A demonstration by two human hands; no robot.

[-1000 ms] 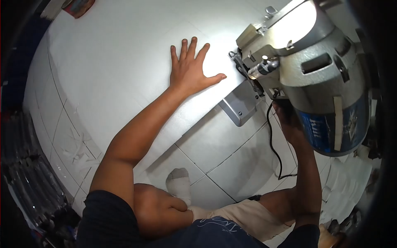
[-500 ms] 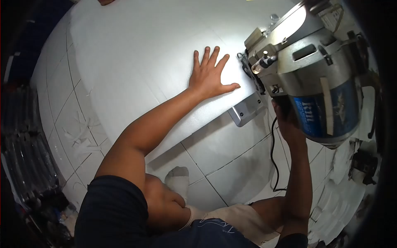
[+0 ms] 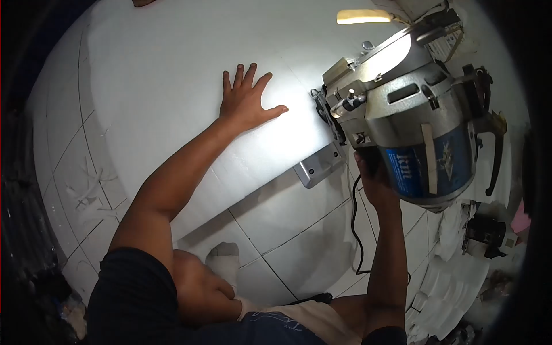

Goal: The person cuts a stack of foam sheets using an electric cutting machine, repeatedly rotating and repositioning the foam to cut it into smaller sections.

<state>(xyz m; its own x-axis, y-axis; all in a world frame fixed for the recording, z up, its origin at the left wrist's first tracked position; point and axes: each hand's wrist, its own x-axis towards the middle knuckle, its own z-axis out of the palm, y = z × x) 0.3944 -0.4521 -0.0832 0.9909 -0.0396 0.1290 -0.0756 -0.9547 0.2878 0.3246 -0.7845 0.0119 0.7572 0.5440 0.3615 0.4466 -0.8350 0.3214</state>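
My left hand (image 3: 244, 103) lies flat, fingers spread, on a broad white sheet of material (image 3: 161, 115), left of an electric cloth cutting machine (image 3: 397, 121). The machine has a silver motor housing with a blue label, and it stands upright at the sheet's right edge. Its grey base plate (image 3: 319, 166) shows just below that edge. My right hand (image 3: 376, 181) is wrapped round a dark handle on the machine's near side; the motor housing hides part of the fingers. A bright lamp glow falls on the material between my left hand and the machine.
A black cable (image 3: 356, 230) hangs below the machine over the tiled floor (image 3: 287, 247). White scraps (image 3: 86, 187) lie on the left, and piled white material (image 3: 443, 282) at lower right. A lit yellowish strip (image 3: 363, 16) is behind the machine. My socked foot (image 3: 223, 261) shows below the sheet.
My left hand has slid left over the sheet, farther from the machine. The whole view has shifted too. My right hand keeps its grip, and the machine stays at about the same place.
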